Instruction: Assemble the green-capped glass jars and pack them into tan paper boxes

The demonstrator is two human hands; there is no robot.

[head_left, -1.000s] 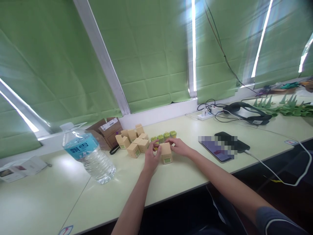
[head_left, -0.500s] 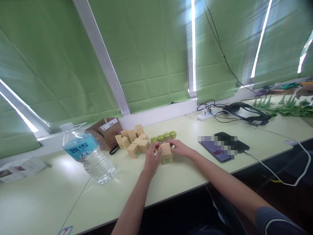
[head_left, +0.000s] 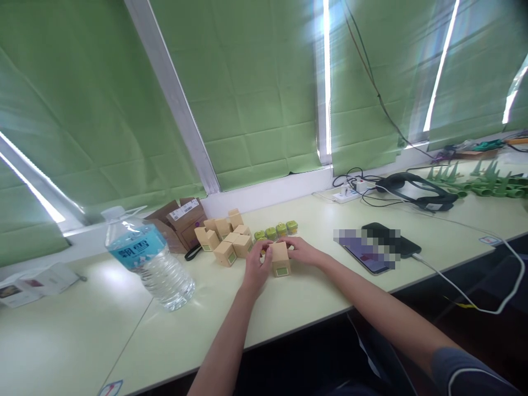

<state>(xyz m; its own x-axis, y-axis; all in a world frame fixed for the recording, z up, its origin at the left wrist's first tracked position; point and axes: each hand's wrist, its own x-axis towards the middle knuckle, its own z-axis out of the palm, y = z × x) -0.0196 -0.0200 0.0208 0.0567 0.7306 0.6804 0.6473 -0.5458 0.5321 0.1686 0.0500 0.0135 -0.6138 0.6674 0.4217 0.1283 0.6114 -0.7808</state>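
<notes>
A small tan cardboard box (head_left: 281, 258) with a little window on its near face stands on the table between my hands. My left hand (head_left: 259, 265) grips its left side, thumb along the edge. From the right, my right hand (head_left: 303, 251) has its fingers closed at the box's back right edge; the fingertips are partly hidden behind it. Just behind the box sit several small items with green tops (head_left: 281, 228). To the left stands a cluster of similar tan boxes (head_left: 233, 245), some with raised lids.
At the left a large water bottle (head_left: 149, 258) stands near an open brown carton (head_left: 177, 223). A phone (head_left: 365, 254) and a black device with a white cable (head_left: 406, 245) lie right. Farther back are a black headset-like frame (head_left: 416, 190), a power strip (head_left: 345, 194) and green cone-shaped pieces (head_left: 490, 179).
Both hands stay around the box with barely any movement. Another person's hand, seen earlier at the far right edge over the green pieces, is gone from view.
</notes>
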